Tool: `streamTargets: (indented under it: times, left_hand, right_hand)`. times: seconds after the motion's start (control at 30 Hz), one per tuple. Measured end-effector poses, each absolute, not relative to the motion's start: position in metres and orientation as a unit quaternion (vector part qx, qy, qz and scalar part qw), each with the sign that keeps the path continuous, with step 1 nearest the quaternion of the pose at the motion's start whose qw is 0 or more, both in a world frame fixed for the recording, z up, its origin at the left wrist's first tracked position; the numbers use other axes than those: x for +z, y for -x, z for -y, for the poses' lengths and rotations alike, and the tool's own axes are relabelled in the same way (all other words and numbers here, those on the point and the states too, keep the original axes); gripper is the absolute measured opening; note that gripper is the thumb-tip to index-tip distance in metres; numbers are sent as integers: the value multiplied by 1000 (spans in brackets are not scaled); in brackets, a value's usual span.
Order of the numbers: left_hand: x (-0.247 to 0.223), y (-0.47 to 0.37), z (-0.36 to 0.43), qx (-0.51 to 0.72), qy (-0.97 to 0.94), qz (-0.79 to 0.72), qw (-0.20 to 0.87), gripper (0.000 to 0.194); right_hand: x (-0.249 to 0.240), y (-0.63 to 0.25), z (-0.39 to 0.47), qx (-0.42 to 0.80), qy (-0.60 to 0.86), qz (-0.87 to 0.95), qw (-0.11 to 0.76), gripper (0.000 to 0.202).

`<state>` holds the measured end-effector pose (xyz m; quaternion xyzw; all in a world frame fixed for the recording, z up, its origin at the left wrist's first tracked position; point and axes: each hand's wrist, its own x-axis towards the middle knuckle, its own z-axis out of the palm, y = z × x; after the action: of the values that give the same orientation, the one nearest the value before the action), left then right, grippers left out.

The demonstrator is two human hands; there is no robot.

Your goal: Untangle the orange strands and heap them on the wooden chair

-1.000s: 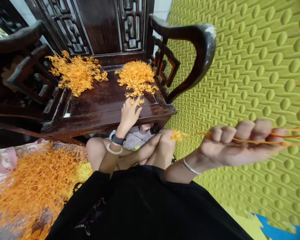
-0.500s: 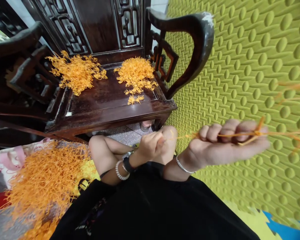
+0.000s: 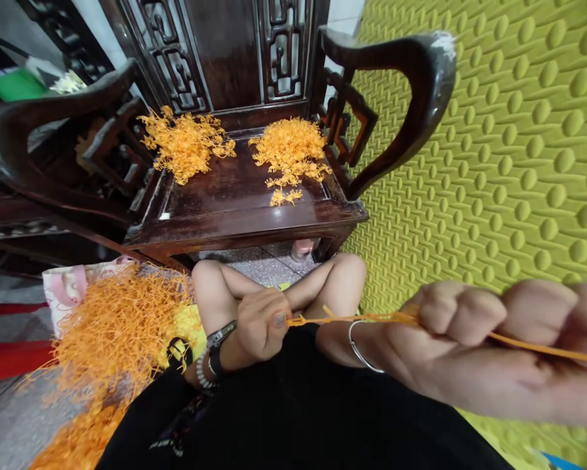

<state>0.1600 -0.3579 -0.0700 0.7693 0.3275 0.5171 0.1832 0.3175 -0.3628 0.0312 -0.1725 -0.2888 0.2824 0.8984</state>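
Note:
Low in the middle, my left hand [image 3: 262, 324] is closed, thumb against fingers, on one end of an orange cord [image 3: 349, 318]. The cord runs level and taut across to my right hand [image 3: 489, 339], which is close to the camera with its fingers curled round it. A small loose end sticks up from the cord near my left hand. Beyond my right fist the cord shows again along the fingers and leaves at the right edge. My right fingertips are partly cut off by the frame.
A dark carved wooden chair [image 3: 209, 225] stands ahead, bearing a left pile [image 3: 185, 147] and a right pile [image 3: 290, 143] of knotted orange pieces. Many loose orange strands [image 3: 121, 320] heap beside a pink-and-white bag [image 3: 58, 297]. Yellow textured foam matting [image 3: 493, 196] fills the right side.
My right hand has come closer to the camera and lower right, still gripping the cord. My left hand has shifted left and down. The view has turned slightly left.

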Motion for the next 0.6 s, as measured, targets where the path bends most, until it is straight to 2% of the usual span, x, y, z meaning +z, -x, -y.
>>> streamTargets:
  times: [0.17, 0.3, 0.47, 0.6]
  left_hand:
    - [-71, -138, 355, 505, -768, -331, 213, 28]
    - [-68, -130, 358, 514, -770, -321, 201, 30]
    - [-70, -124, 364, 541, -742, -333, 212, 32]
    - [-66, -125, 364, 577, -736, -315, 163, 33]
  right_hand:
    - [37, -309, 348, 318, 107, 335, 880, 36]
    - [35, -312, 342, 367, 59, 375, 849, 37]
    - [39, -315, 348, 393, 98, 373, 835, 49]
    - [40, -318, 352, 460, 56, 403, 789, 50]
